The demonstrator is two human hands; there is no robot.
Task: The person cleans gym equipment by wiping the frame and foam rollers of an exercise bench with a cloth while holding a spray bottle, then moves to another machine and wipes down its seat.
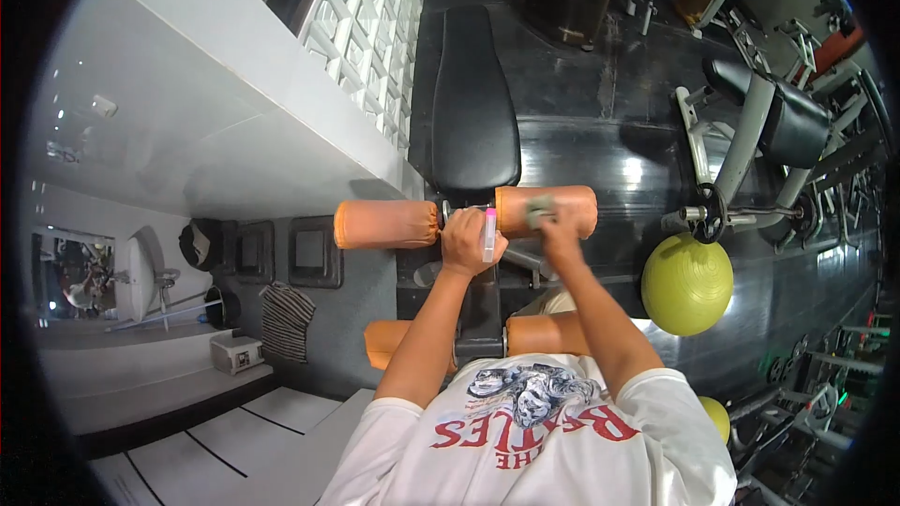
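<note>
My left hand [471, 244] is closed round a small clear bottle [488, 242] with a pink top, held upright between the two front orange rollers. My right hand [561, 225] presses a greenish cloth [539, 212] against the right front orange roller [577, 210]; the hand is slightly blurred. The left front orange roller [384, 225] lies to the left of my left hand. Beyond the rollers stretches a long black padded bench [475, 103]. Nearer my body are two more orange rollers, a left one [389, 341] and a right one [546, 334], partly hidden by my arms.
A yellow-green exercise ball [687, 283] rests on the floor at the right, below a weight machine [750, 131]. A white wall ledge [244, 84] runs along the left. Striped cloth [286, 320] and a sink [141, 267] are at the far left.
</note>
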